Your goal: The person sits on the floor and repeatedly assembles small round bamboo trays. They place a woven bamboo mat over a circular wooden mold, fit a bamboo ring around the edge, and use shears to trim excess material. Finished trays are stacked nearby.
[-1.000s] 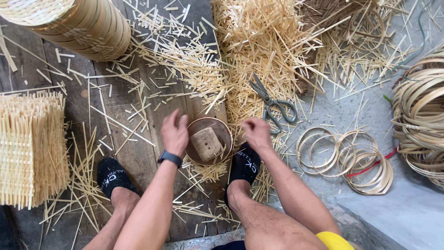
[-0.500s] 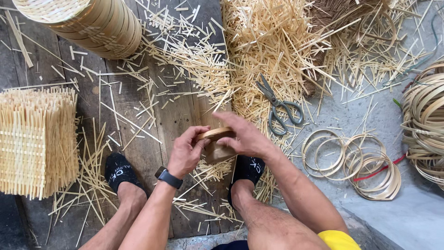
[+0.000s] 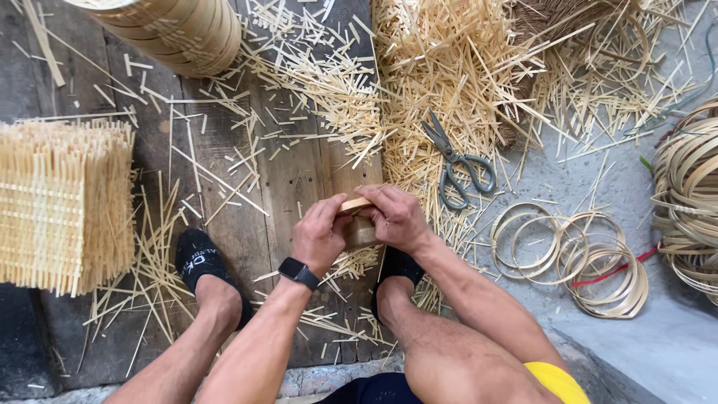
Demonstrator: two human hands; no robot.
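Observation:
Both hands hold a small round bamboo ring piece (image 3: 357,223) tipped on edge above the wooden boards (image 3: 284,187). My left hand (image 3: 319,233), with a black watch on its wrist, grips the ring's left side. My right hand (image 3: 395,215) closes over its top and right side, hiding most of it. A wooden block (image 3: 360,233) shows inside or just under the ring; I cannot tell which. My two feet in black shoes rest on the boards on either side of the hands.
Grey scissors (image 3: 458,163) lie right of the hands on a heap of cut bamboo sticks (image 3: 441,67). Several thin bamboo hoops (image 3: 576,251) lie on the concrete, with coiled strips (image 3: 688,194) at far right. A woven mat stack (image 3: 63,202) sits left; stacked round rims (image 3: 183,30) top left.
A second ago the ring lay flat on the board under my hands. Both hands have lifted it and turned it on edge, drawing closer together.

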